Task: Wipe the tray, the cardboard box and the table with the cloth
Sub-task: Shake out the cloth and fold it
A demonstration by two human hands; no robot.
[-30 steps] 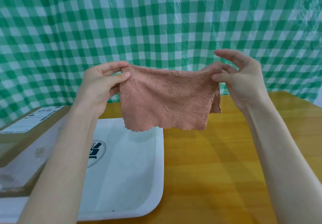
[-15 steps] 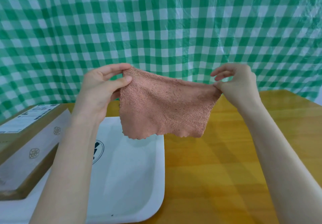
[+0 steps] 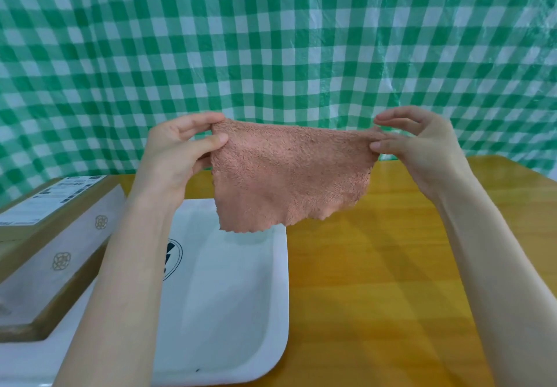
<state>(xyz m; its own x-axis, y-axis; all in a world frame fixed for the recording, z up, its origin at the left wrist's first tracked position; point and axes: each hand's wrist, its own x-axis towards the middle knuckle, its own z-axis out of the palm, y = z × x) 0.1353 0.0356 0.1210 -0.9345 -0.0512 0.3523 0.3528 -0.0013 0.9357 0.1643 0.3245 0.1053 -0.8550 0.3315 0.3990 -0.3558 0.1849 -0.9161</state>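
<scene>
A yellow wooden table [image 3: 376,281] is seen, backed along its far edge by a green-and-white checked plastic sheet [image 3: 271,40] hung as a wall. The table's right half is bare from the tray's right rim to the right forearm. A white tray [image 3: 241,311] is set on the left part of the table; its right rim runs straight and its near right corner is rounded. A round dark logo on its floor is partly hidden by the left forearm. A cardboard box [image 3: 51,236] bearing a white shipping label is laid in the tray's left portion, extending out of view at the left. A pink terry cloth [image 3: 289,175] is held spread in the air above the tray's far right corner and the table, clear of both. Its upper left corner is pinched by the left hand [image 3: 177,154], its upper right corner by the thumb and a finger of the right hand [image 3: 422,145], with the remaining fingers extended.
</scene>
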